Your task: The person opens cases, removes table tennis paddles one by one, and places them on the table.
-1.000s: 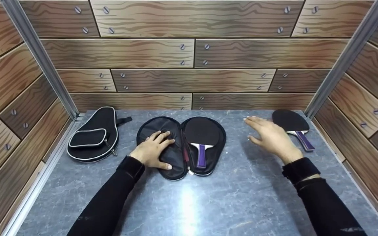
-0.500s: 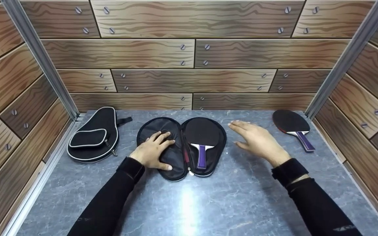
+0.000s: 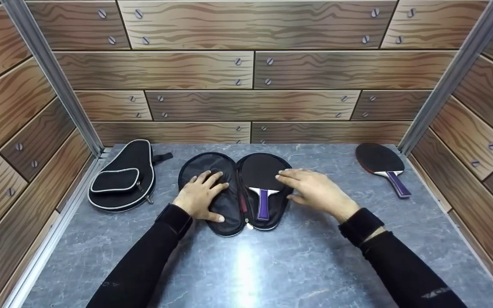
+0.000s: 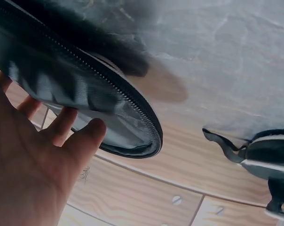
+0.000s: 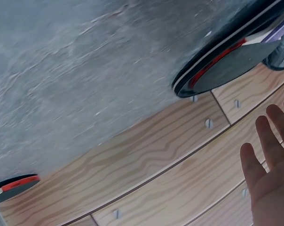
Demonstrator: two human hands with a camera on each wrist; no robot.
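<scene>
Three wood-print walls [image 3: 246, 68], standing at the back, left and right. Between them, one grey worktop [image 3: 306, 265], streaked with bright glare toward the front edge. Two black sleeves [image 3: 144, 256], reaching in from the front edge, one at each side.

Two cases in all. One open case [image 3: 232, 214]: lies near the middle of the back edge, unfolded into two halves side by side. One closed case [image 3: 137, 162]: lies near the back left corner, narrow end toward the back edge.

Two hands. Left hand [image 3: 199, 196]: rests on the left half of the open case, fingers spread wide across the dark lining. Right hand [image 3: 319, 190]: hangs at the right rim of the open case, fingers nearly straight, thumb apart; in the head view, overlaps that rim. Cannot tell whether touching.

Two paddles, both dark-faced and purple-handled. One cased paddle [image 3: 263, 175]: lies in the right half of the open case, between both hands, just beside the right fingertips, handle toward the front edge. One loose paddle [image 3: 380, 159]: lies near the back right corner, beyond the right hand, handle slanting toward the right edge.

One pocket [image 3: 114, 180] on the closed case. One short strap [image 3: 162, 158], jutting rightward from the same case.
</scene>
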